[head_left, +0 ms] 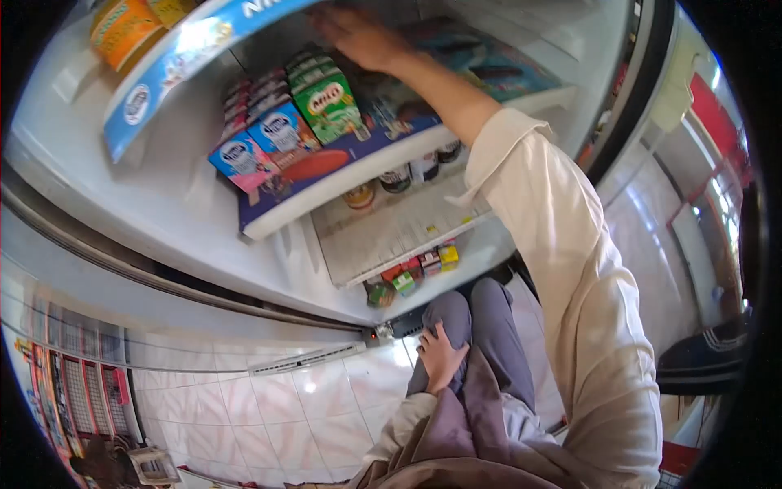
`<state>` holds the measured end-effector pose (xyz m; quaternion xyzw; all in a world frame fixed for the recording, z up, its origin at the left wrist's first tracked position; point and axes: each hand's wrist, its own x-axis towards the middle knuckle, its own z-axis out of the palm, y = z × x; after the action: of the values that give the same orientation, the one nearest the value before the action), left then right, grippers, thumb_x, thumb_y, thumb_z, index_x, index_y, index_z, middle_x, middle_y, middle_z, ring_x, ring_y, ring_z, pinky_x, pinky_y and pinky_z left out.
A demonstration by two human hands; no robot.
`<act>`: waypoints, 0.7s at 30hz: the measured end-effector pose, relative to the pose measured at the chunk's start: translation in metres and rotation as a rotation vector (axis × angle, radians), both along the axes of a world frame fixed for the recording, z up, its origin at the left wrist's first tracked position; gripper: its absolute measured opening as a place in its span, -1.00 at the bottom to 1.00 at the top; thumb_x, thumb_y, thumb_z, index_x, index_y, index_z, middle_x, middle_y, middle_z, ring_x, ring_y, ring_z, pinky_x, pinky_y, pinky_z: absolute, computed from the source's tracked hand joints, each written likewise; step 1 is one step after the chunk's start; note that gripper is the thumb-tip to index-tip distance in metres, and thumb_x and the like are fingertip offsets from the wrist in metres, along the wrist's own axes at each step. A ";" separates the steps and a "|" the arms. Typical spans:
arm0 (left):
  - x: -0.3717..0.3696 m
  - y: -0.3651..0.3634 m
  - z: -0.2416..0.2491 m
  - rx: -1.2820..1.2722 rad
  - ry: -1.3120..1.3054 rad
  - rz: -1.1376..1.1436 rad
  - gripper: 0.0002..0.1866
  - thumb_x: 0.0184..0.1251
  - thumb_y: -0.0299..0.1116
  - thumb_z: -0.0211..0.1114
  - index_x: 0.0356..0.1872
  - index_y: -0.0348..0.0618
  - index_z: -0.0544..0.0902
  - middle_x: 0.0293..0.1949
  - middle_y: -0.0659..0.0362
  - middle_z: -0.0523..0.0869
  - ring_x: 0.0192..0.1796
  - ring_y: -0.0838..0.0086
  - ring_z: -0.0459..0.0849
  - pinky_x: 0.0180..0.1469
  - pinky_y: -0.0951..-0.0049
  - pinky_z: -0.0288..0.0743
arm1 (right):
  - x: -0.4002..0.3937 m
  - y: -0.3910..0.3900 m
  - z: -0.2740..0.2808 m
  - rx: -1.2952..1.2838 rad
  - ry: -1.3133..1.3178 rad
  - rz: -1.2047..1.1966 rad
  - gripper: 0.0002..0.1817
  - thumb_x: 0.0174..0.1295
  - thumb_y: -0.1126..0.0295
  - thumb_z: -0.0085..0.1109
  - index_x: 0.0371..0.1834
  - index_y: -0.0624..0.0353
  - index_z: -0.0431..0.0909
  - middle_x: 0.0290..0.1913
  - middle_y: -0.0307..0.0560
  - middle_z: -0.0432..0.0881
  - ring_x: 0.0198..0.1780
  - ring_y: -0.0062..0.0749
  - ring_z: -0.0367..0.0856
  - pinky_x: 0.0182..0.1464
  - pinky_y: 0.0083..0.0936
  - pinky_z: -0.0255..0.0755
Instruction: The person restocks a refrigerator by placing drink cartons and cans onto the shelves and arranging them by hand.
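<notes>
My right hand (pixel 354 37) reaches deep into a fridge, behind and above a row of green Milo cartons (pixel 328 102). Its fingers look stretched out in the shade, and I see nothing held in them. Left of the Milo stand blue cartons (pixel 281 130) and a row of blue-and-pink cartons (pixel 244 159), lined up at the front of the patterned shelf (pixel 326 167). Resting on my knee, my left hand (pixel 441 357) has its fingers spread over the grey trousers and holds nothing.
Jars (pixel 396 178) stand on the shelf below, with small coloured packs (pixel 405 281) lower still. A blue shelf strip (pixel 175 61) curves across the upper left, near an orange container (pixel 129 34). The fridge's frame (pixel 163 273) edges the opening; tiled floor (pixel 318 399) lies beneath.
</notes>
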<state>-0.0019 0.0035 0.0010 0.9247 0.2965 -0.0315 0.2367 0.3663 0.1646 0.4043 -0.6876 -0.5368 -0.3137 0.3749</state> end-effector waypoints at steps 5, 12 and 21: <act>-0.002 -0.001 0.000 0.098 -0.018 0.013 -0.05 -0.09 0.09 0.53 0.33 -0.04 0.29 0.20 -0.25 0.44 0.20 -0.09 0.44 0.12 -0.06 0.38 | -0.083 -0.097 0.023 0.155 0.053 -0.061 -0.59 0.28 0.28 0.09 0.11 0.29 0.50 0.00 0.24 0.59 0.05 0.20 0.53 0.12 -0.04 0.42; 0.000 -0.003 -0.006 0.103 -0.009 -0.005 -0.06 -0.09 0.11 0.52 0.32 -0.03 0.29 0.16 -0.18 0.45 0.21 -0.06 0.44 0.13 -0.10 0.39 | -0.176 -0.244 -0.199 0.581 0.224 -0.152 -0.80 0.06 0.76 0.06 -0.26 0.36 0.54 -0.32 0.09 0.61 -0.31 -0.14 0.60 -0.16 -0.35 0.48; 0.002 -0.002 -0.006 0.058 0.090 -0.011 0.00 -0.02 0.08 0.52 0.42 -0.01 0.19 0.24 -0.27 0.40 0.24 -0.10 0.42 0.21 -0.07 0.34 | -0.283 -0.331 -0.420 -0.549 0.850 -0.523 -0.19 0.10 0.31 0.26 0.49 0.03 0.19 0.58 0.08 0.01 0.48 0.36 0.09 0.39 0.21 0.17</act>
<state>-0.0001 0.0016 -0.0047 0.9304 0.3027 -0.0656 0.1961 0.0831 -0.1666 -0.0161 -0.9356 -0.2124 0.0593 0.2756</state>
